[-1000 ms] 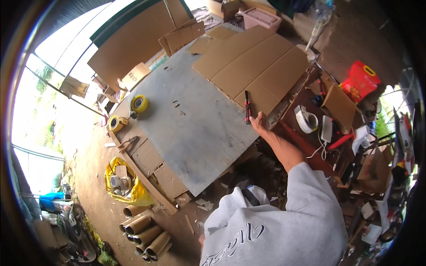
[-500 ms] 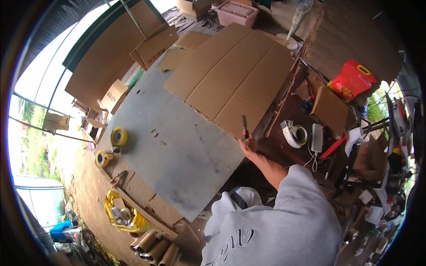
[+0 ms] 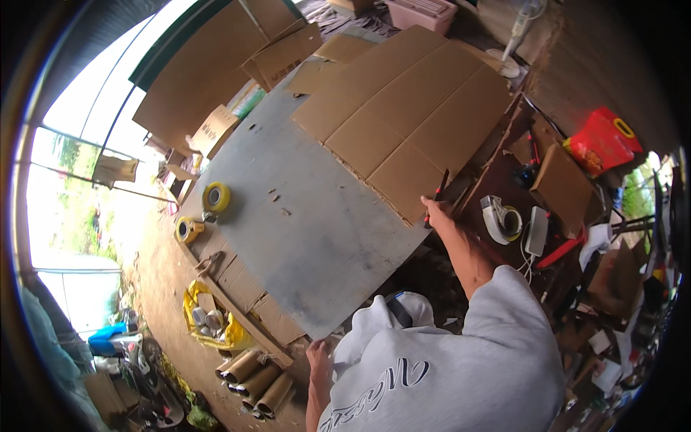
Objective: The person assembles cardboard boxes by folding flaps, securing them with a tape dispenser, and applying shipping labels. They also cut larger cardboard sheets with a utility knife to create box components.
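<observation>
My right hand (image 3: 436,212) is closed round a knife (image 3: 440,189) with a red-and-black handle, its dark blade pointing up and away. It is over the near right corner of a large flat cardboard sheet (image 3: 392,119). That sheet, creased into panels, lies across the far part of the grey tabletop (image 3: 288,209). My left hand (image 3: 317,356) is low in the picture, at the near corner of the tabletop, with curled fingers. What it holds, if anything, cannot be made out.
Tape rolls (image 3: 216,196) lie at the table's left edge. Below them are a yellow bag (image 3: 234,331) and several cardboard tubes (image 3: 248,374). To the right stand a tape dispenser (image 3: 497,219), a white power strip (image 3: 535,232) and a red bag (image 3: 604,140). Boxes (image 3: 216,129) stand far left.
My right hand has shifted a little right with the knife, whose blade now leans right. My left hand has come into view at the tabletop's near corner. The whole view has swung slightly.
</observation>
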`<state>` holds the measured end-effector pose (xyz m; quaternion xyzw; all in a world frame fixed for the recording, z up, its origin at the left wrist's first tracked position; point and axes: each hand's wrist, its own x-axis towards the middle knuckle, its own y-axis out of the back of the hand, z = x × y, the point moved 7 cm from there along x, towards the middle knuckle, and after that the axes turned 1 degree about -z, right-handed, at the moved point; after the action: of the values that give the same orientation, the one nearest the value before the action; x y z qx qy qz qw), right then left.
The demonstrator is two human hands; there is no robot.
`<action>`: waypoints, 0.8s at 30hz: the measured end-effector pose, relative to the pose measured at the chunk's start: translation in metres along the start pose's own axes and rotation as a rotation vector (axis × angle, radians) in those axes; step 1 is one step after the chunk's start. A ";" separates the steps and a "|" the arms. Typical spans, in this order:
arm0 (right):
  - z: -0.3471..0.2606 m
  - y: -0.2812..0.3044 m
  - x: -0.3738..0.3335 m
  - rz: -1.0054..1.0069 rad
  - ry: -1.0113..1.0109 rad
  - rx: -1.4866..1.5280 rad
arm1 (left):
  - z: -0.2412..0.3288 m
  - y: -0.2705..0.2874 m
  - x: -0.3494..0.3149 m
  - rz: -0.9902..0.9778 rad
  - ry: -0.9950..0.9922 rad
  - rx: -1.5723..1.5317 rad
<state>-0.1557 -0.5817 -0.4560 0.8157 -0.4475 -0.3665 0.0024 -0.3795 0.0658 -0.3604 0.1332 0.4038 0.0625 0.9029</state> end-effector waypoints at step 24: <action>0.116 0.015 -0.294 -0.834 -0.397 -0.064 | 0.262 -0.055 0.223 0.398 -0.424 0.239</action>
<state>-0.3332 -0.3380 -0.3608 0.8397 -0.0616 -0.4988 -0.2058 -0.0350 0.0128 -0.3682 0.3247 0.1771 0.1610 0.9150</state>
